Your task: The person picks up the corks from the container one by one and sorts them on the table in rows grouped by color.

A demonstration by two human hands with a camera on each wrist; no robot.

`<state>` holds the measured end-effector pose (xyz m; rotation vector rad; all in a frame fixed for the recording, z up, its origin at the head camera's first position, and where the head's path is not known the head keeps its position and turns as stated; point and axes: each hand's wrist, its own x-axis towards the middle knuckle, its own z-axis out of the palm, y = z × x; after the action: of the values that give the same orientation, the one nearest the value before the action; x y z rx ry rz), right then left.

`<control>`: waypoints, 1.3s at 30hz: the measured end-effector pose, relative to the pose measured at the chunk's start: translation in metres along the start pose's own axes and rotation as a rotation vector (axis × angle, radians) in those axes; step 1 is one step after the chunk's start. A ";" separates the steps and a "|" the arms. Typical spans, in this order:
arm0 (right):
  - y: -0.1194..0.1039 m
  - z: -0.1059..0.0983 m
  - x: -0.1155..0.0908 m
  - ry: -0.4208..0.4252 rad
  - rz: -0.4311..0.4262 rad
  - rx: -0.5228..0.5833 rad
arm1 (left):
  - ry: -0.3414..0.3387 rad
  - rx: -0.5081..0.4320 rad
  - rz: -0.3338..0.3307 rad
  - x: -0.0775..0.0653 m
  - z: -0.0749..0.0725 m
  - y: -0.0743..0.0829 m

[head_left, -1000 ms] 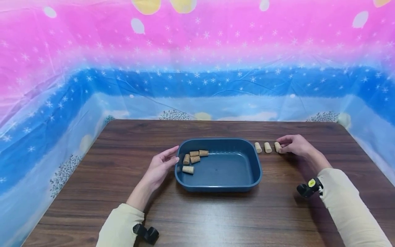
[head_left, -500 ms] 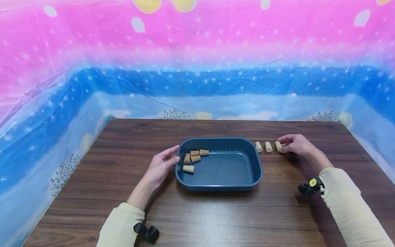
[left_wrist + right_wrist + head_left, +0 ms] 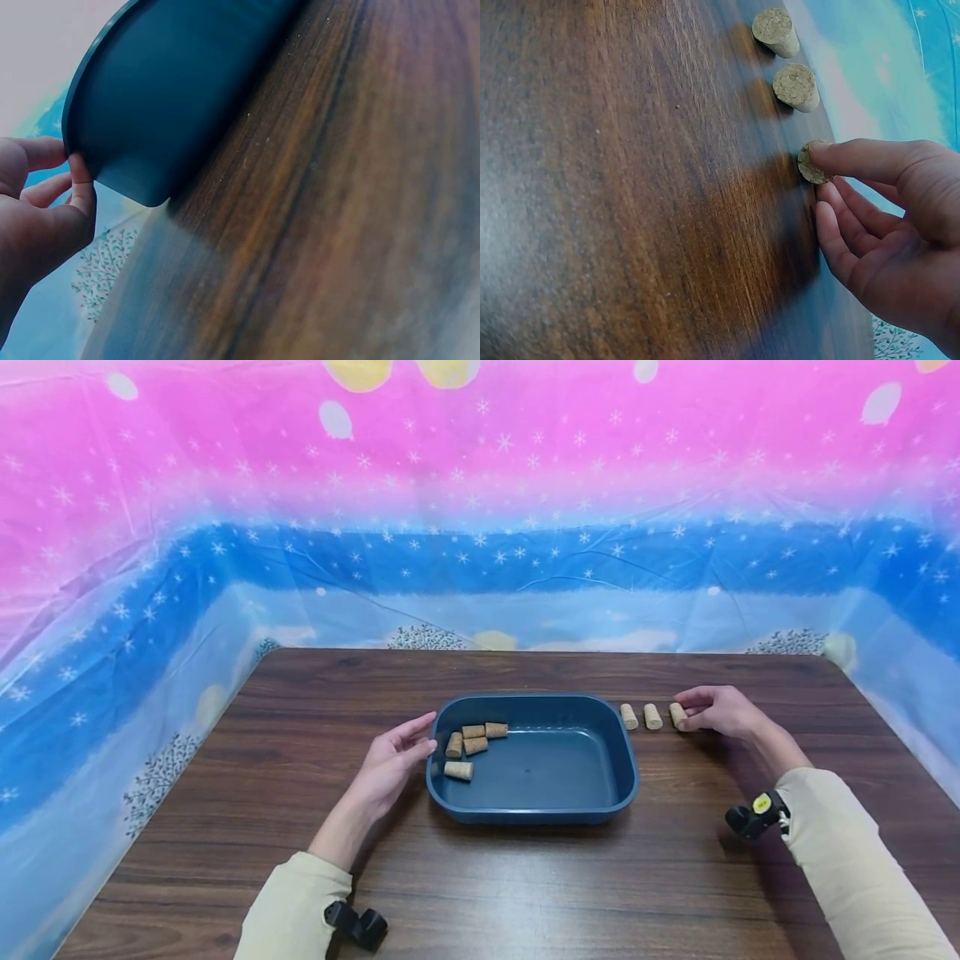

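In the head view, my right hand pinches a pale tapered cork between thumb and fingers at the right end of a short row. The right wrist view shows my thumb laid over this cork's round end, with the other fingers behind it. Two more corks, the middle one and the left one, stand beside it, apart from the hand. My left hand touches the left end of a dark blue tub, its thumb and index fingertips right at the rim.
Several corks lie inside the tub at its left side, one paler cork nearer me. The tub stands on a brown wood-grain table. Behind it hangs a pink and blue snowflake cloth. Black wrist cameras sit on both sleeves.
The whole head view shifts very slightly. Both hands, the tub and the corks otherwise keep their places.
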<state>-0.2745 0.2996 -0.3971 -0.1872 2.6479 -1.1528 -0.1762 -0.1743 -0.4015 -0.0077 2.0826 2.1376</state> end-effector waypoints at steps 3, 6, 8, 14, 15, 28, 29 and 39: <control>0.000 0.000 -0.001 0.003 0.001 0.002 | -0.002 0.001 0.002 0.000 0.000 0.000; -0.001 0.000 -0.002 0.004 0.004 0.005 | -0.004 0.000 0.003 0.000 0.000 0.000; -0.001 -0.001 -0.003 0.002 0.003 0.003 | -0.005 0.001 0.004 0.000 0.000 0.000; -0.002 -0.005 -0.006 -0.003 -0.031 -0.036 | -0.008 0.009 0.007 0.000 0.001 0.000; -0.002 -0.006 -0.006 -0.003 -0.040 -0.040 | -0.007 0.009 0.008 0.000 0.001 0.000; -0.046 0.001 -0.009 0.071 -0.125 -0.085 | 0.000 0.015 -0.002 -0.001 0.000 0.001; -0.052 0.003 -0.010 0.076 -0.131 -0.082 | 0.000 0.016 -0.003 -0.001 0.000 0.001; -0.107 0.034 -0.016 0.026 -0.238 -0.023 | 0.002 0.015 -0.014 0.000 0.000 0.001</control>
<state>-0.2476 0.2061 -0.3384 -0.5070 2.7187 -1.2006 -0.1761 -0.1739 -0.4009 -0.0230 2.0933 2.1147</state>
